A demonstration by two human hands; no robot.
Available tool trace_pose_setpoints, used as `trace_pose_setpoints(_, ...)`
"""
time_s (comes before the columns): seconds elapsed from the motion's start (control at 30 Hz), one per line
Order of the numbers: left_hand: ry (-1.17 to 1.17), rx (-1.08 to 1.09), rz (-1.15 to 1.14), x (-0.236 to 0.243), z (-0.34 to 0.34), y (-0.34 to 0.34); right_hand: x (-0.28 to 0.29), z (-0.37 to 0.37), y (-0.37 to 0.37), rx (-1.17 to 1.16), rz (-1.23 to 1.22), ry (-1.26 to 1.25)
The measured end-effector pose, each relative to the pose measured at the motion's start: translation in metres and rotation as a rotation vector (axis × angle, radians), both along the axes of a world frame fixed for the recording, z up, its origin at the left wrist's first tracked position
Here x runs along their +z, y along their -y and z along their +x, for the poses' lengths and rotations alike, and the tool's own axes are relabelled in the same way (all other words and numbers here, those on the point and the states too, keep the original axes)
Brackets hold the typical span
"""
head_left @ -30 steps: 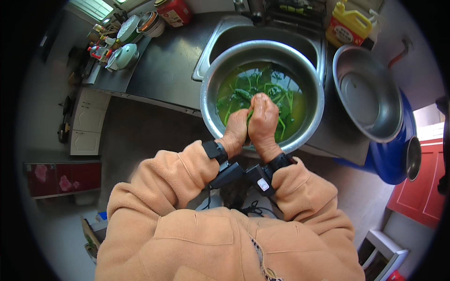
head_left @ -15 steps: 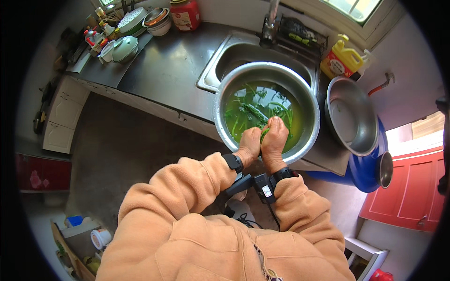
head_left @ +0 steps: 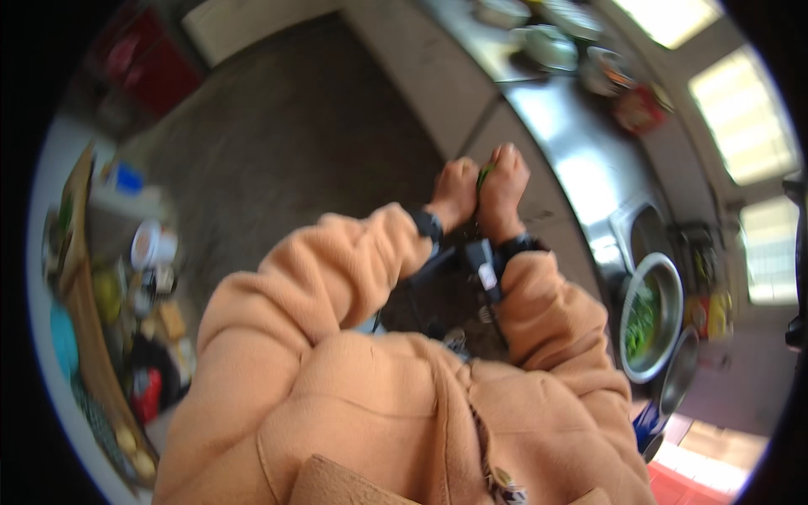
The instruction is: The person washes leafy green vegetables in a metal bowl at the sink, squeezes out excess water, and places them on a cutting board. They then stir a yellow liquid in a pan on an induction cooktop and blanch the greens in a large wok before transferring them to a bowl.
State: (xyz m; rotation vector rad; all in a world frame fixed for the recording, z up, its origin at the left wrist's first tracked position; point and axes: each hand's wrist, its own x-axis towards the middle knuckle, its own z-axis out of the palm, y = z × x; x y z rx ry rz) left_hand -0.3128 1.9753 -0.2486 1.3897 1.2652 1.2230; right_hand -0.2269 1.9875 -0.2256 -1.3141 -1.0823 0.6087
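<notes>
Left hand (head_left: 456,194) and right hand (head_left: 505,183) together pinch probably a sprig (head_left: 483,176) outside the right-side basin (head_left: 671,307); greens (head_left: 640,324) remain inside

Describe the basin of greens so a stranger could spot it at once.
Follow the shiny counter down the picture's right side to the sink. Just below sits a wide metal basin. Unlike the metal bowl beside it, it shows green leaves inside.
</notes>
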Motion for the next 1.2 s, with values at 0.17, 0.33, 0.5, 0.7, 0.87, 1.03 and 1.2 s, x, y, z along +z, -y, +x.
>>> trace_pose_setpoints(0.17, -0.181, 0.305, -0.146, -0.046, -0.202, -0.025, -0.038, -0.208, -0.061, 0.331, -0.306, -0.046)
trace_pose_setpoints(0.33, 0.203, 0.542, -0.498, -0.035, -0.378, -0.031, -0.014, -0.395, -0.073, 0.752, -0.474, -0.210)
trace_pose_setpoints(0.5, 0.957, 0.873, -0.549, 0.012, -0.580, -0.079, 0.007, -0.584, -0.161, 1.211, -0.506, -0.194)
trace_pose_setpoints(0.7, 1.020, 1.076, -0.220, 0.055, -0.833, -0.059, -0.013, -0.758, -0.242, 1.485, -0.638, -0.083)
trace_pose_setpoints(0.87, 1.008, 1.331, -0.002, 0.027, -1.077, -0.038, -0.099, -0.896, -0.299, 1.446, -0.705, 0.027)
trace_pose_setpoints(1.03, 0.819, 1.493, 0.097, -0.027, -1.341, -0.044, -0.171, -1.038, -0.369, 1.291, -0.721, 0.094)
trace_pose_setpoints(1.2, 0.715, 1.673, -0.050, -0.073, -1.548, -0.071, -0.187, -1.148, -0.412, 1.150, -0.852, 0.290)
